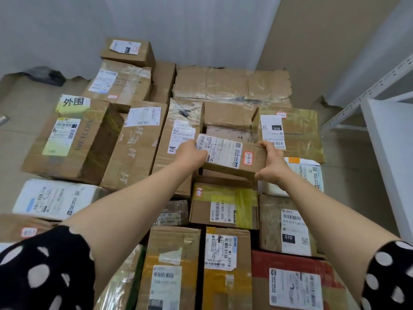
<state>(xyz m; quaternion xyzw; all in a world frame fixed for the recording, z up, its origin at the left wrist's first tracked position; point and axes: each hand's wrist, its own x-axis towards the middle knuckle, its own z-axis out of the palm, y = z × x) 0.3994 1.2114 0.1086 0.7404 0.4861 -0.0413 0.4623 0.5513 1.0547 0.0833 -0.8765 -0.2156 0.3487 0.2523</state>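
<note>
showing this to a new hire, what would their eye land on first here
First the small box in the middle, gripped at its two ends by the left hand and the right hand above a spread of taped parcels. Then the big box at the left with a green label, and the red box at the lower right.

parcel depot: labelled cartons (143, 148), shelving (366, 90)

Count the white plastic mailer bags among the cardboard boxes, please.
2. The left bag lies beside the left forearm, near the left edge; the right bag lies partly behind the right hand, which grips the held box. More may be hidden beneath the boxes.
</note>
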